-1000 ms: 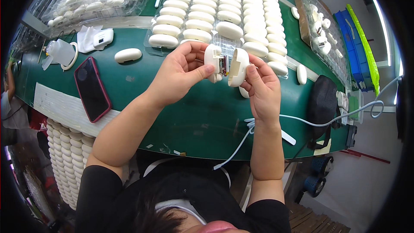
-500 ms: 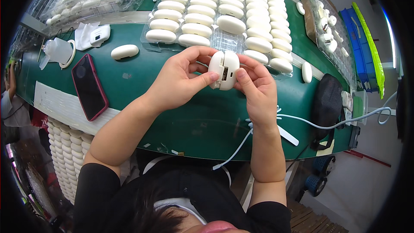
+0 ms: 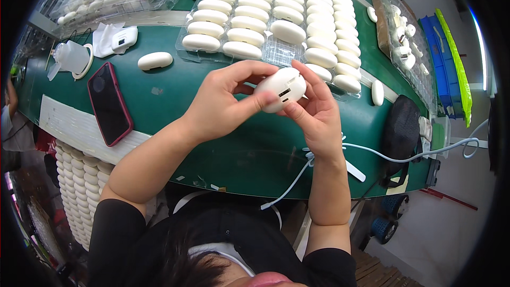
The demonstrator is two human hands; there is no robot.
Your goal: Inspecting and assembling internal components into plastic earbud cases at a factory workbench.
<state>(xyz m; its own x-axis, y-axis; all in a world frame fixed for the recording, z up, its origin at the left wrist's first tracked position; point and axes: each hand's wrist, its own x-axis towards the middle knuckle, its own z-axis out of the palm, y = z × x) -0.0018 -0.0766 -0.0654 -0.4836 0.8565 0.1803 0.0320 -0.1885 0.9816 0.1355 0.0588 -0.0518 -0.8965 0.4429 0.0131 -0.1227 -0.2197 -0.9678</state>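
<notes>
A white rounded plastic device (image 3: 277, 86) with dark port slots in its side is held over the near edge of the tray. My left hand (image 3: 226, 98) grips it from the left, thumb pressed on its face and fingers behind. My right hand (image 3: 317, 114) holds its right side with thumb and fingers, the index finger raised along the upper edge. A narrow seam or gap shows near the top right of the casing. Just beyond both hands lies a clear plastic tray (image 3: 280, 53) with rows of similar white oval devices (image 3: 243, 49).
Left on the green table (image 3: 212, 162) are a red-cased phone (image 3: 110, 105), a loose white oval device (image 3: 155, 61) and a plastic bottle (image 3: 71, 57). To the right lie a white cable (image 3: 382, 153), a black pouch (image 3: 401, 127) and another tray of parts (image 3: 401, 37).
The device has been tilted in my hands, and its wide open seam now looks narrower. My right fingers have shifted upward along its edge.
</notes>
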